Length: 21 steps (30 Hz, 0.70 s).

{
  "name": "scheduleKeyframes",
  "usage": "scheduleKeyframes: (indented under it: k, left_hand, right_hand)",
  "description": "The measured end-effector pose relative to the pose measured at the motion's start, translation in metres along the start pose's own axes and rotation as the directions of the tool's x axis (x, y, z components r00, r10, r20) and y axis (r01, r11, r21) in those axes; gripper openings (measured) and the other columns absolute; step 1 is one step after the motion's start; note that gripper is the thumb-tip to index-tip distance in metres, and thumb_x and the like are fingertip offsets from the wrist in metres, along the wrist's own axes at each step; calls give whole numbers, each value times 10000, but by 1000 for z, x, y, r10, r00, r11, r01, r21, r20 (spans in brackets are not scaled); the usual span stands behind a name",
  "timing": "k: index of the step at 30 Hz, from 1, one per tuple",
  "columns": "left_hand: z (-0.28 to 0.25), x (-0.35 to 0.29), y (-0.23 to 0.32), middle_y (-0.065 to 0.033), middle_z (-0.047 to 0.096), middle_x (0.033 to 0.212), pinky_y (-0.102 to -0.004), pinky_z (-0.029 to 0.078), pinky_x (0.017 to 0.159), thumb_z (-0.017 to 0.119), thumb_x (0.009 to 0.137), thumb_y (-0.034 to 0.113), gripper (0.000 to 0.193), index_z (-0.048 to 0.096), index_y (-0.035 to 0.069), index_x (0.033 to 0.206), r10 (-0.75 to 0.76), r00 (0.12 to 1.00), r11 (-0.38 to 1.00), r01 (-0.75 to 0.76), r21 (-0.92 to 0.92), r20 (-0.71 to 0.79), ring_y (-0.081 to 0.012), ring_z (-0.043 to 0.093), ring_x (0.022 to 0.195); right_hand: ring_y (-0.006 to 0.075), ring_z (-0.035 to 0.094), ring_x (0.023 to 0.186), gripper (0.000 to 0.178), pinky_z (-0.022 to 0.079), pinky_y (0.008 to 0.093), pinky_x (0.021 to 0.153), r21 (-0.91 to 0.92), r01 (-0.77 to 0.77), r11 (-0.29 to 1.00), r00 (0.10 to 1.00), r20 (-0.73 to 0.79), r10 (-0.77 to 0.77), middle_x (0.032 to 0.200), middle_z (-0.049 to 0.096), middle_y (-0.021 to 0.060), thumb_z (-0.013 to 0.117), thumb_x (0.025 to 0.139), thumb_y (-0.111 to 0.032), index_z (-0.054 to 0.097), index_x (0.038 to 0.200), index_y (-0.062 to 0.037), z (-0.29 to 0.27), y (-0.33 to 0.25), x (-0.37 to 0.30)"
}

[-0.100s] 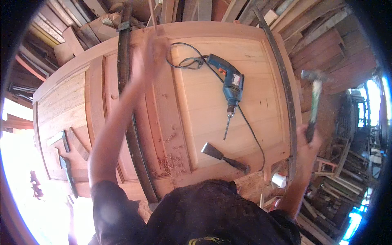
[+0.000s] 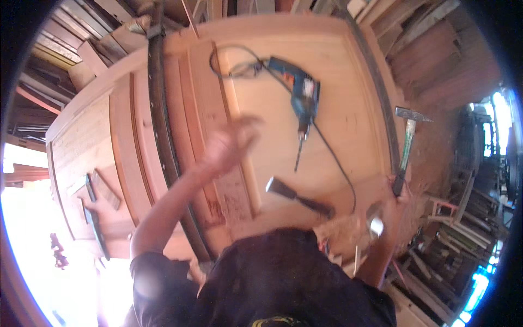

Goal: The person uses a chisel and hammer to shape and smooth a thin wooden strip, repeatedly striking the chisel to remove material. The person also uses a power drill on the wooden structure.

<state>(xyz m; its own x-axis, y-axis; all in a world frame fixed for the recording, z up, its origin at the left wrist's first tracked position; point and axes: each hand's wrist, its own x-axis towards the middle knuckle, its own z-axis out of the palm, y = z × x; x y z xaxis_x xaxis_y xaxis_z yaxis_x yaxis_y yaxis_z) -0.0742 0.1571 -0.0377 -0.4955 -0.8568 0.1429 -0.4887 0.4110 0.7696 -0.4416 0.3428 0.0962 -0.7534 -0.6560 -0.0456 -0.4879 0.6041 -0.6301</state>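
My right hand, at the right edge of the panelled wooden door, grips a hammer by its green and black handle, with the metal head pointing away from me. Over the door's middle upright, my left hand is blurred by motion; its fingers look stretched out and nothing shows in them. A blue power drill with a long bit lies on the pale panel to the right of that hand. Nearer to me lies a wide chisel with a dark handle. A thin wooden stick stands up at the door's far edge.
Two long metal bar clamps cross the door. Dark hand tools and a small wood block lie on its left panel. The drill's cord loops over the wood. Stacked boards surround the door.
My left hand has come back toward me and to the right, away from the stick at the far edge. My right hand and the hammer have shifted slightly left and nearer.
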Motion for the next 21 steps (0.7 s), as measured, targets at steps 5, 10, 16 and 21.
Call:
scheduleKeyframes:
  k: [5,10,16,21]
  left_hand:
    - [151,-114,41,-150,564,1435,-477,415,1125,679,888,235,521,573,86,1376,396,831,916,-330,-227,391,-312,508,1369]
    - [211,-103,108,-135,500,1500,-508,394,1117,606,914,239,558,517,97,1447,360,800,888,-451,86,479,-329,478,1377]
    - [223,-102,114,-105,584,1263,-474,480,975,629,873,219,443,595,96,1298,247,682,825,-520,220,688,-297,547,1215]
    - [170,-110,113,-95,595,1136,-445,505,902,738,741,207,438,623,87,1146,445,746,826,-555,94,496,-290,599,1058]
  right_hand:
    - [103,562,775,161,476,287,715,319,-153,935,987,13,157,846,623,-5,775,905,-136,680,960,-18,12,74,-29]
    - [129,594,790,161,490,303,753,274,110,955,994,-41,-103,863,662,14,769,906,-111,681,969,7,5,93,-29]
    - [134,608,782,170,490,289,747,274,217,937,976,-58,-209,869,684,35,775,901,-101,689,993,13,-3,96,-25]
    - [94,545,716,135,443,254,651,490,85,867,996,-66,-60,813,598,-6,746,928,-70,660,1015,-14,-11,78,-30]
